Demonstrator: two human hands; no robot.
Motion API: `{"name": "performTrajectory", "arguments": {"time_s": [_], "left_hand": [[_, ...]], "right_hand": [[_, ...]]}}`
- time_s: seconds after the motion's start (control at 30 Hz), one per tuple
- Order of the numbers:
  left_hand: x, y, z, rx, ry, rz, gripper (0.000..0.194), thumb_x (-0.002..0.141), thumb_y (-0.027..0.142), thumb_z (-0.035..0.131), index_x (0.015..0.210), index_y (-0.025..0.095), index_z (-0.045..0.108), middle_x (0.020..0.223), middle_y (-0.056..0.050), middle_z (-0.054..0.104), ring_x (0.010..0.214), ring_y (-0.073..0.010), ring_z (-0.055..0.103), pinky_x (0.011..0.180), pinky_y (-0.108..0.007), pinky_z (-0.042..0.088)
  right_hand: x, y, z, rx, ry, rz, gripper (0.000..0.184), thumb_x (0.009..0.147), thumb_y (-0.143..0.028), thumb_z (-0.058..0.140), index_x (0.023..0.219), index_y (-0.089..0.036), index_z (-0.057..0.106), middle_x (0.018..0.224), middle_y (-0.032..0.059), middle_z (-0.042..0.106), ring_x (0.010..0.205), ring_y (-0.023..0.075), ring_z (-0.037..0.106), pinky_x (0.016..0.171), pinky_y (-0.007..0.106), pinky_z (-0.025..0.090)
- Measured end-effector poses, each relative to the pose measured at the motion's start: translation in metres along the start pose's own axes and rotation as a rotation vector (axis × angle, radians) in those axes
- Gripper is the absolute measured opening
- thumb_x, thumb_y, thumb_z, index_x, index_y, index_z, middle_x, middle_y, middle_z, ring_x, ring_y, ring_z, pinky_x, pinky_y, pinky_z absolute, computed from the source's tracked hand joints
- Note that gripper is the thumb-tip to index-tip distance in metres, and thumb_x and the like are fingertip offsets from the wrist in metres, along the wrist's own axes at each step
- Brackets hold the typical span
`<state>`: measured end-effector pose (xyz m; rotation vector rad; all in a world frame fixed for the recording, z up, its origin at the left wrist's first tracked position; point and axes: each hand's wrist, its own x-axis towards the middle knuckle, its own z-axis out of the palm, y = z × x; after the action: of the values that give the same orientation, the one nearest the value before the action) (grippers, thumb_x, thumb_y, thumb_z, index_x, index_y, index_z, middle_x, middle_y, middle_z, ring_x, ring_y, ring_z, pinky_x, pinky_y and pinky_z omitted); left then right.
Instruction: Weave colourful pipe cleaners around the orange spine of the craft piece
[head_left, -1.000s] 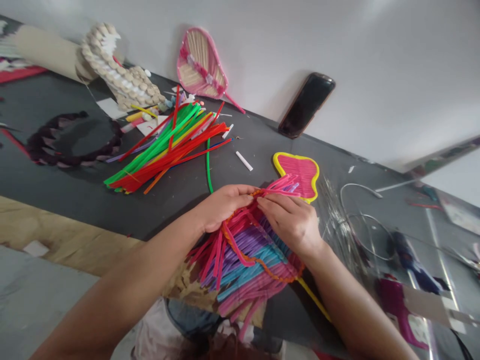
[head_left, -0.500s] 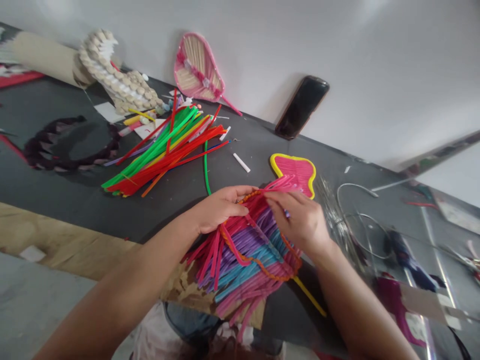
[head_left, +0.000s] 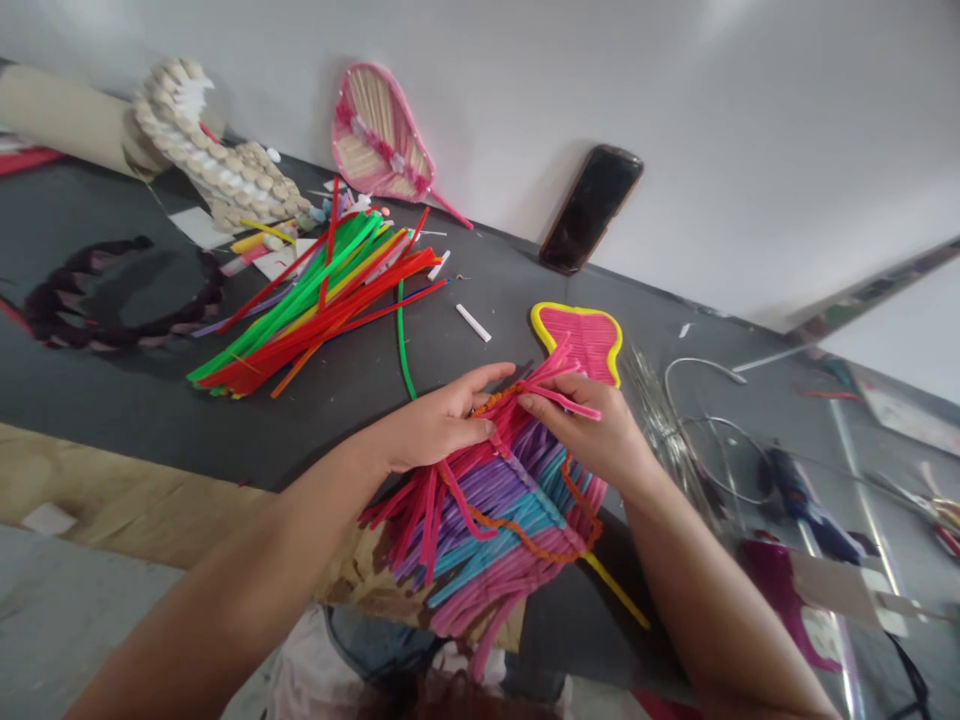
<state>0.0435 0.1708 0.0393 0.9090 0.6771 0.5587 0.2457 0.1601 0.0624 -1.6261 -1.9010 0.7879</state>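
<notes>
While it pinches pink stems, right hand — near-closed

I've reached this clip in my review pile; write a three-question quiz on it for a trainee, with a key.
1. True or false: the black rectangular phone stands propped against the plain pale wall.

2. Multiple choice: what colour borders the ribbed pink piece with a wavy outline, just beyond the bare right hand?
A) green
B) yellow
C) blue

3. Fill in the gap: the bare left hand and the right hand are both at the soft, fuzzy fringed piece, whose strands are pink, purple and ____.

Key: 1. True. 2. B, yellow. 3. Blue.
</notes>
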Motion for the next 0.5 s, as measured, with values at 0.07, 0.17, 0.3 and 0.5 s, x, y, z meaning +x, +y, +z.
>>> {"name": "performTrajectory", "arguments": {"time_s": [0.07,0.17,0.3,0.5], "left_hand": [[0.0008,-0.0001,0.0004,0.024,0.023,0.012,0.066,0.08,0.011,0.064,0.141,0.023,0.04,0.119,-0.008,0.063,0.092,-0.0149,0.063,0.08,-0.028,0.049],[0.0021,0.0001,-0.0011,0.07,0.085,0.011,0.056,0.08,0.018,0.067,0.132,0.019,0.046,0.107,-0.007,0.067,0.083,-0.015,0.065,0.075,-0.03,0.051],[0.0018,0.0003,-0.004,0.261,0.138,0.053,0.032,0.081,0.027,0.068,0.11,0.017,0.058,0.092,-0.005,0.071,0.078,-0.0163,0.066,0.068,-0.027,0.051],[0.0005,0.0002,-0.0021,0.216,0.121,0.08,0.023,0.085,0.032,0.065,0.104,0.019,0.064,0.088,-0.003,0.073,0.074,-0.0152,0.068,0.067,-0.026,0.052]], "right_hand": [[0.0004,0.001,0.0012,0.025,0.014,0.012,0.024,0.083,-0.042,0.062,0.086,-0.02,0.072,0.073,0.0012,0.071,0.062,0.0139,0.062,0.057,0.026,0.046],[0.002,0.0015,0.0011,0.063,0.064,0.005,0.024,0.083,-0.041,0.062,0.082,-0.018,0.071,0.068,0.0002,0.068,0.059,0.0126,0.059,0.056,0.025,0.044],[0.004,0.0021,-0.0012,0.052,0.091,0.007,0.023,0.083,-0.039,0.063,0.078,-0.017,0.069,0.065,-0.001,0.066,0.058,0.0117,0.057,0.054,0.024,0.042],[0.0043,0.0038,-0.0017,0.003,0.103,-0.003,0.021,0.084,-0.039,0.062,0.083,-0.02,0.071,0.071,0.0001,0.07,0.062,0.0136,0.061,0.057,0.025,0.045]]}}
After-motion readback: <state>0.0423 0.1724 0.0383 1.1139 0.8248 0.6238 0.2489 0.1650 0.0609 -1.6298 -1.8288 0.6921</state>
